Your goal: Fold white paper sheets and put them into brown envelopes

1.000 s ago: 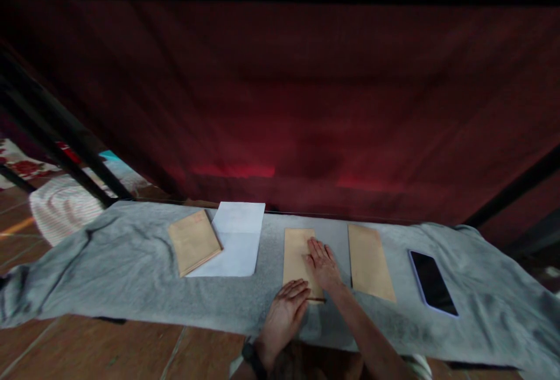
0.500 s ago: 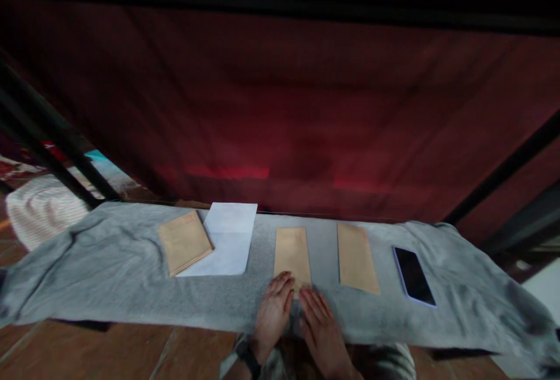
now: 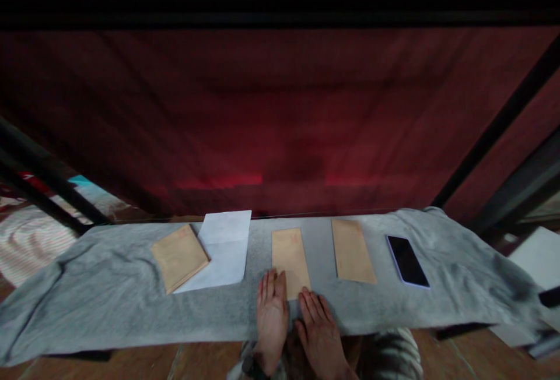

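Note:
A brown paper envelope [image 3: 290,254] lies flat on the grey cloth in front of me. My left hand [image 3: 272,309] rests flat at its lower left edge, fingers stretched out. At the lower right corner of that envelope, my right hand [image 3: 318,324] lies palm down with its fingers extended and the thumb a little apart. Neither hand grasps anything. A second brown envelope [image 3: 353,252] lies to the right, apart from my hands. To the left, a stack of folded brown paper [image 3: 181,257] partly covers a white sheet [image 3: 227,246] with a crease across it.
A grey cloth [image 3: 109,287] covers the long narrow bench. A phone [image 3: 408,261] with a dark screen lies toward the right. Behind the bench hangs a dark red curtain [image 3: 289,118], with black bars [image 3: 494,129] at the sides. Striped fabric [image 3: 30,240] lies at far left.
My hands have moved apart: the left has slid from the envelope's lower middle to its left edge, while the right stays near the lower right corner. The camera view has tilted slightly.

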Demonstrator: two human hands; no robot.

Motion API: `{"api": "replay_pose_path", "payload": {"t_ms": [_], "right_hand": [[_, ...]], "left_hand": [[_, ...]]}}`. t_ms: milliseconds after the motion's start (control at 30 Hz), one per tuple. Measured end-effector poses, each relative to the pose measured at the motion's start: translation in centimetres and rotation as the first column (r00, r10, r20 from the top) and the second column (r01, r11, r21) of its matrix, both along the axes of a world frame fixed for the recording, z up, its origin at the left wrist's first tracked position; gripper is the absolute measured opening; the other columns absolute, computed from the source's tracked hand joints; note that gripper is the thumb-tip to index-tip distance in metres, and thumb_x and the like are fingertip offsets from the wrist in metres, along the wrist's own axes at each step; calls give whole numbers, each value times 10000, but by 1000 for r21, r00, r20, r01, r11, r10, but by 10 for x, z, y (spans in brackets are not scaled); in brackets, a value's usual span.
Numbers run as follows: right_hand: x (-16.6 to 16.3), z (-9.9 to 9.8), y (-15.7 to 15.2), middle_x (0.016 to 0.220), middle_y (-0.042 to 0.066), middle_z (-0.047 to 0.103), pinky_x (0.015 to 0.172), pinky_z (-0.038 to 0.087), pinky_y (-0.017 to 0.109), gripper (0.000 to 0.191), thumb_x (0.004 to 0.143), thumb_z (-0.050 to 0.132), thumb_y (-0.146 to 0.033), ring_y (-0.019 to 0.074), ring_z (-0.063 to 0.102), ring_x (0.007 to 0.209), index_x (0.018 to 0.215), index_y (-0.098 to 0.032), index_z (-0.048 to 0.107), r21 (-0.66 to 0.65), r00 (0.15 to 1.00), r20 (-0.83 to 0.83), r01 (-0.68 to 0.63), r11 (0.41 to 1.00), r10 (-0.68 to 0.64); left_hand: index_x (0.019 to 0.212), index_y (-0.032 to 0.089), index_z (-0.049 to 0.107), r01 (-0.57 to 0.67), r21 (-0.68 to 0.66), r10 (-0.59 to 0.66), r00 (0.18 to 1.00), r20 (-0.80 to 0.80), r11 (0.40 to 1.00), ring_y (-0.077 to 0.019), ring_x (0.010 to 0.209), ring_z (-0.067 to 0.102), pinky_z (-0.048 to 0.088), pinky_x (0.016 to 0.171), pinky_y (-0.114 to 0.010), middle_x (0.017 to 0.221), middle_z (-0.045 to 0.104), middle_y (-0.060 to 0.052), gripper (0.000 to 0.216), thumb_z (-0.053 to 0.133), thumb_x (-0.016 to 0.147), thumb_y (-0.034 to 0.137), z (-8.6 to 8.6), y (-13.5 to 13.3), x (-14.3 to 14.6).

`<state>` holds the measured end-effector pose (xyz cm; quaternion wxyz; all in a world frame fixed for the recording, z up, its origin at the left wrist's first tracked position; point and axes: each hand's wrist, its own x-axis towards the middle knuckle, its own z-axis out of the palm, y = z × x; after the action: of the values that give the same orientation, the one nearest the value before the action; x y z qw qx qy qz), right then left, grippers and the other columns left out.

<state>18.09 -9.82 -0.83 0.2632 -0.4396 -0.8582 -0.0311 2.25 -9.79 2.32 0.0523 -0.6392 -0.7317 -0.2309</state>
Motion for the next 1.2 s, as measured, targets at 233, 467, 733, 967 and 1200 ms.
{"api": "replay_pose_path", "payload": {"t_ms": [233,467,733,967,1200], "right_hand": [[1,-8,1,1458,26,542,1225,208,405,594,892,536,-272,225,491,1341,1478,-276,443,-7,998,25,-50,999,50],[-2,7,1,1376,52,618,1200,251,425,430,917,530,-309,232,510,1314,1337,-249,601,-48,999,-23,-29,998,28],[-1,0,1,1456,73,543,1167,314,434,538,922,535,-334,251,487,1347,1447,-225,488,62,998,-48,-23,998,26],[-2,-1,1,1472,67,526,1175,308,437,519,943,521,-331,253,478,1357,1451,-234,484,8,1000,-14,-24,1000,24],[-1,-1,3,1454,69,547,1175,275,425,506,936,530,-363,254,510,1317,1423,-228,520,-22,999,-6,-40,999,40]], "left_hand": [[1481,237,421,347,-152,-332,936,115,926,-220,1426,404,366,1179,-495,1535,453,-70,485,333,1019,357,0,17,42],[1520,205,354,295,-289,-296,954,40,911,-249,1495,259,249,1216,-521,1604,330,-86,570,284,1012,455,2,69,22],[1520,198,352,202,-263,-219,975,-36,943,-260,1505,228,171,1219,-555,1596,345,-100,564,279,1007,422,4,137,13],[1540,176,312,152,-256,-164,986,-27,955,-285,1510,201,172,1219,-550,1594,343,-114,595,284,1001,429,3,145,11],[1522,200,353,185,-194,-196,980,-41,964,-266,1473,312,271,1196,-515,1582,363,-109,579,354,990,428,-14,80,-3]]}}
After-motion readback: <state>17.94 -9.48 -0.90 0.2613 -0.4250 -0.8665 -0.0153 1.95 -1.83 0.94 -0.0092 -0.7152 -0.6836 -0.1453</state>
